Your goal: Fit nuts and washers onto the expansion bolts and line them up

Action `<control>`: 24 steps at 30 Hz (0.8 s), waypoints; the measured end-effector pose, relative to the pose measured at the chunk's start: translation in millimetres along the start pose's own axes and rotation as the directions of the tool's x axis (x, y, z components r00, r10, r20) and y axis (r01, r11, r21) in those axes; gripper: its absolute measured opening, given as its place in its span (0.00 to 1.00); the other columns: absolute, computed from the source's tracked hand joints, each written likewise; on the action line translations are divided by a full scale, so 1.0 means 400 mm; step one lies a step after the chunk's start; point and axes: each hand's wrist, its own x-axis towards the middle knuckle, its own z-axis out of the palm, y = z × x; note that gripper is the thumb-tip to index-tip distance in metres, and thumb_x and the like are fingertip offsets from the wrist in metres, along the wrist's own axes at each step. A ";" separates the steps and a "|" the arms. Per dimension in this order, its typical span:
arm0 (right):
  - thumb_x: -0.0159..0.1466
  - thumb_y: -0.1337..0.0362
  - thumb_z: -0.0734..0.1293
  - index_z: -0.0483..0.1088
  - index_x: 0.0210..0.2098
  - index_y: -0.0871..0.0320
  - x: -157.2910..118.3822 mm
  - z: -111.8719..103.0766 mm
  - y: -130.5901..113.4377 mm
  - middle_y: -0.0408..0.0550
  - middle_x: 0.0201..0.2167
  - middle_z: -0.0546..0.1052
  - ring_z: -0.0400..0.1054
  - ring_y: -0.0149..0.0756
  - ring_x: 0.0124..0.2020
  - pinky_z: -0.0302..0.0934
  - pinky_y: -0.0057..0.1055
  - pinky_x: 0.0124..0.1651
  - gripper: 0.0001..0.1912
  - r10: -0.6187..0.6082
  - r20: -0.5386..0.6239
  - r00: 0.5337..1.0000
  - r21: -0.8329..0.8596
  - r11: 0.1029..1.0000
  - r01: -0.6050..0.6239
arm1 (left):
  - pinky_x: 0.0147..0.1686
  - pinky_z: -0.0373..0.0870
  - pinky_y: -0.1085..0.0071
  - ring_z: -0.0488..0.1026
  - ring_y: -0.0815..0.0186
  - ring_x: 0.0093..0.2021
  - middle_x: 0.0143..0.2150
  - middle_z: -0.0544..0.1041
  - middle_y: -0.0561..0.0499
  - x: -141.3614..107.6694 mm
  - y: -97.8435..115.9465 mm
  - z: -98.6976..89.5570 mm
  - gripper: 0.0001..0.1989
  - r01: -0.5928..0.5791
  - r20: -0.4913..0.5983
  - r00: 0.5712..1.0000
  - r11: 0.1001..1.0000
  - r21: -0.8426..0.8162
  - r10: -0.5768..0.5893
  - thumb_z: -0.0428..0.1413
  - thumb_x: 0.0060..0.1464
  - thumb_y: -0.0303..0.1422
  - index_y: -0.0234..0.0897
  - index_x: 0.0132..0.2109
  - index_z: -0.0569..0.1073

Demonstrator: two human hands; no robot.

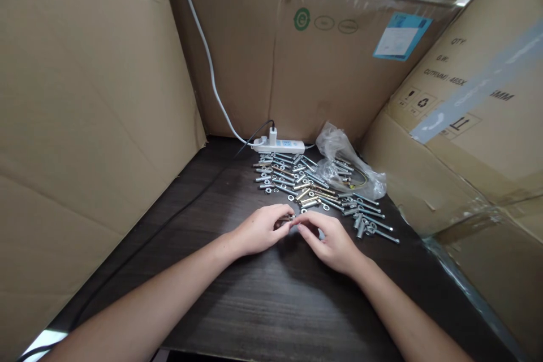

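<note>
Low over the dark table, my left hand [263, 230] is closed around a small metal bolt [289, 218], mostly hidden by the fingers. My right hand [328, 239] meets it at the bolt's end, thumb and index finger pinched together; whatever sits between those fingertips is too small to make out. Just beyond both hands lie rows of loose bolts [326, 194], some silver and some brass-coloured, with metal sleeves [360, 227] among them. Flat washers [326, 207] and nuts are scattered between, a few close to my right fingers.
A white power strip [292, 146] with a plugged-in charger [273, 136] lies behind the hardware. A clear plastic bag [339, 150] rests at the back right. A black cable [186, 203] crosses the table's left side. Cardboard walls [237, 56] enclose the back and both sides.
</note>
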 end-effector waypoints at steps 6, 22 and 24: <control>0.64 0.66 0.60 0.70 0.43 0.55 -0.001 -0.003 0.005 0.47 0.35 0.74 0.67 0.32 0.31 0.62 0.28 0.35 0.11 -0.009 0.001 1.000 -0.006 1.000 0.009 | 0.32 0.62 0.75 0.67 0.68 0.32 0.35 0.72 0.53 -0.002 0.005 0.000 0.07 0.029 0.005 1.000 0.999 -0.020 -0.029 0.49 0.56 0.30 0.37 0.41 0.70; 0.62 0.63 0.63 0.70 0.44 0.56 0.003 0.006 0.022 0.45 0.29 0.72 0.63 0.30 0.25 0.60 0.27 0.29 0.11 -0.015 -0.102 0.995 -0.068 0.998 0.008 | 0.34 0.64 0.75 0.68 0.70 0.32 0.35 0.72 0.55 -0.003 0.011 0.007 0.08 0.063 -0.027 0.997 0.983 -0.173 -0.069 0.50 0.55 0.30 0.38 0.43 0.66; 0.62 0.63 0.64 0.70 0.43 0.55 0.003 0.006 0.024 0.45 0.29 0.72 0.63 0.30 0.25 0.60 0.27 0.29 0.11 -0.009 -0.101 0.995 -0.069 0.998 0.002 | 0.32 0.64 0.76 0.67 0.70 0.31 0.33 0.71 0.55 -0.003 0.013 0.006 0.07 0.068 -0.028 0.997 0.983 -0.169 -0.073 0.50 0.55 0.30 0.37 0.42 0.66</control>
